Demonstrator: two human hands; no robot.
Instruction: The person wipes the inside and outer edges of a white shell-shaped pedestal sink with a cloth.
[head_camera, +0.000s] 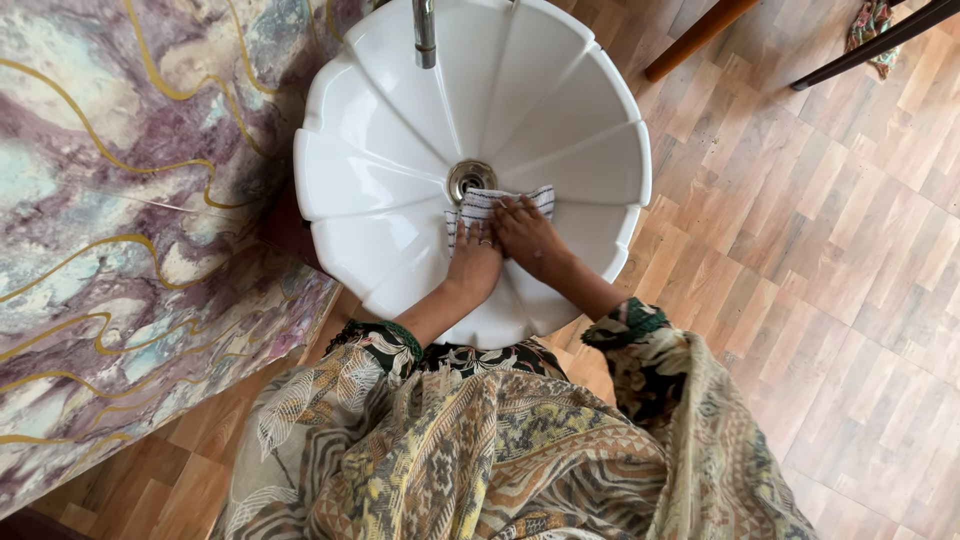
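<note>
With the striped cloth (497, 204) bunched just below the drain (471, 178) of the white basin (380, 160), both the left hand (474, 266) and right hand (525, 235) press on it, seemingly flat rather than clutching, so even pressure should work best.

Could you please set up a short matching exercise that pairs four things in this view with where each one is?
Things:
1. striped cloth
2. tap
3. drain
4. marbled panel

Places:
A. at the middle of the white basin
B. left of the basin
C. under the left hand and right hand
D. over the basin's far rim

Pairs: 1-C, 2-D, 3-A, 4-B
</note>
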